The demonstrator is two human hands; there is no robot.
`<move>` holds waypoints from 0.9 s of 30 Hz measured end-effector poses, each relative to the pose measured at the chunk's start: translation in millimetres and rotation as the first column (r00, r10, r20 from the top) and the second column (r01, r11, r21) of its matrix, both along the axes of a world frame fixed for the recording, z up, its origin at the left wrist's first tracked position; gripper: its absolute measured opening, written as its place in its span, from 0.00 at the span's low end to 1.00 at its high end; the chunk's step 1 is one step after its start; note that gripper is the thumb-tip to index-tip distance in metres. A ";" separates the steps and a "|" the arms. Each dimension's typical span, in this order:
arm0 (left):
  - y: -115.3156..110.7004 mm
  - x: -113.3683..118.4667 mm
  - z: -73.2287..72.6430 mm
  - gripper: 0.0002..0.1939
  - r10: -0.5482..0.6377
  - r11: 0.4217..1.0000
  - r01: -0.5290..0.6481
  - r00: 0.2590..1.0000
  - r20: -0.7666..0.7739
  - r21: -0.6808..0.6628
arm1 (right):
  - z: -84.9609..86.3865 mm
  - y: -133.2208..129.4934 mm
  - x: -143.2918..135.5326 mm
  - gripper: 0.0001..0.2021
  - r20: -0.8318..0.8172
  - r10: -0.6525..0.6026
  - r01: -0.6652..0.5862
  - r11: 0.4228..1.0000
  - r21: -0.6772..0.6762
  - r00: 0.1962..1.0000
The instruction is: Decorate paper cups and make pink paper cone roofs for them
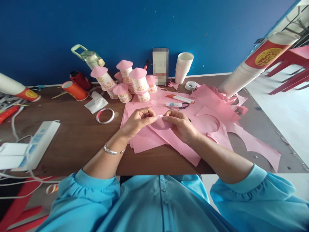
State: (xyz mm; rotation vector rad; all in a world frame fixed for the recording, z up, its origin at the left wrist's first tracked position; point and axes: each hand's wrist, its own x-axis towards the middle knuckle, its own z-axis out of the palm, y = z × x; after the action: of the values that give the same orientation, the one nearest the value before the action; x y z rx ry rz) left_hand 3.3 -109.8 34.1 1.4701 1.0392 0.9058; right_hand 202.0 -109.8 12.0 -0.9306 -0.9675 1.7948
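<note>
Between my hands is a small round piece of pink paper (161, 123), pinched at its upper edge from both sides. My left hand (140, 121) grips its left side between thumb and fingers. On the right side, my right hand (181, 125) pinches it the same way. Under them lie sheets of pink paper (147, 141), some with round holes cut out. Just beyond are a glue tube (173, 104) and an orange-and-white pen (181, 99). Behind my left hand stand several patterned paper-cup towers (139, 82) with pink cone roofs.
Stacked white paper cups (183, 68) and a phone-like panel (160, 66) stand by the blue wall. A tape roll (105, 116), orange cup (74, 91) and green bottle (90, 58) are at left. A power strip (41, 141) with cables lies far left; another cup stack (241, 75) leans right.
</note>
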 end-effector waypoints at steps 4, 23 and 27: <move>-0.3 1.0 1.4 0.13 -0.012 1.000 0.012 1.000 0.012 -0.003 | -0.1 -0.6 -0.1 0.18 -0.021 -0.015 0.015 1.000 -0.004 1.000; 0.4 -1.1 0.0 0.12 -0.062 0.998 0.062 0.997 0.037 0.012 | -0.1 -2.7 0.3 0.18 -0.054 -0.043 0.045 0.998 0.041 0.998; 0.0 -1.3 0.3 0.12 -0.061 0.998 0.061 0.997 0.035 0.012 | -0.3 -2.4 0.4 0.18 -0.054 -0.047 0.050 0.997 0.053 0.997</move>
State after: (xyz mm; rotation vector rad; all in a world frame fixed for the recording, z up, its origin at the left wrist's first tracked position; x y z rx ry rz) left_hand 2.0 -109.8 34.4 1.4820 0.9594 0.8923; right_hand 202.4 -112.2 11.8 -0.8623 -0.9480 1.7353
